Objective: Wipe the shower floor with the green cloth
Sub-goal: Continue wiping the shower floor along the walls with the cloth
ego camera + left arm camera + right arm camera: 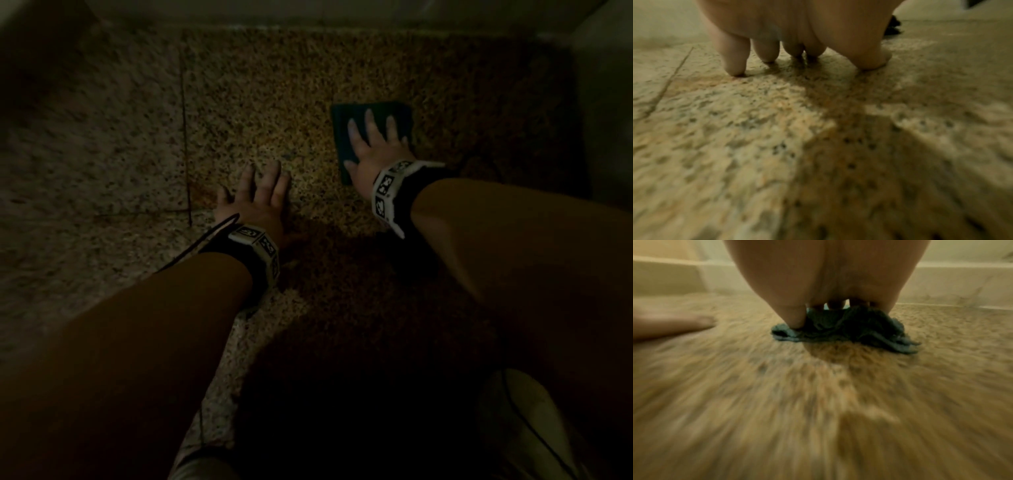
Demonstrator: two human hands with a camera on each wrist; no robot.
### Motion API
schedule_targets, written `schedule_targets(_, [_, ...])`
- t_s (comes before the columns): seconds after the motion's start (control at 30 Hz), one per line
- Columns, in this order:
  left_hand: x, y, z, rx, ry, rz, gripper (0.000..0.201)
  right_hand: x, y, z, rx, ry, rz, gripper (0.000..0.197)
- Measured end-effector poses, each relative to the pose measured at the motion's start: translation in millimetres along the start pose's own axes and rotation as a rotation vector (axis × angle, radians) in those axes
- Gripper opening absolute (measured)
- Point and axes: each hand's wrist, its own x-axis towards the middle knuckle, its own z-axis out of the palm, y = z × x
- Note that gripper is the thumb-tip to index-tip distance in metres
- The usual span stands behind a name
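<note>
A dark green cloth (373,113) lies flat on the speckled granite shower floor (260,102), right of centre. My right hand (371,144) presses down on it with spread, straight fingers. In the right wrist view the cloth (875,331) bunches under that hand (830,288), and the floor around it is motion-blurred. My left hand (257,202) rests flat on the bare floor to the left of the cloth, holding nothing. The left wrist view shows its fingertips (735,68) touching the stone.
A pale wall base (342,13) runs along the far edge of the floor, and another pale wall (603,102) stands at the right. A dark grout line (185,137) crosses the floor on the left. A light shoe (520,421) sits at the bottom right.
</note>
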Motion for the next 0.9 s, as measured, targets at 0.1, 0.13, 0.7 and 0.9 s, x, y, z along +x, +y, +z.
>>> schedule_targets(0.1, [-3,-1,-2,-0.016,0.003,0.005,0.1,-20,-6,15,-0.035,-0.013,-0.035,0.064])
schedule_targets(0.13, [-5,-2,-2,-0.031,0.013,0.02,0.1,-27,-9,22,-0.043,-0.02,-0.044,0.064])
schedule_targets(0.7, [-4,-46,16,-0.088,0.084,-0.087,0.102,-15,-50,22,0.061,-0.001,-0.086,0.063])
schedule_targets(0.9, [-6,-46,13,-0.115,0.033,-0.084,0.101,19,-68,-3,0.039,0.029,-0.1,0.065])
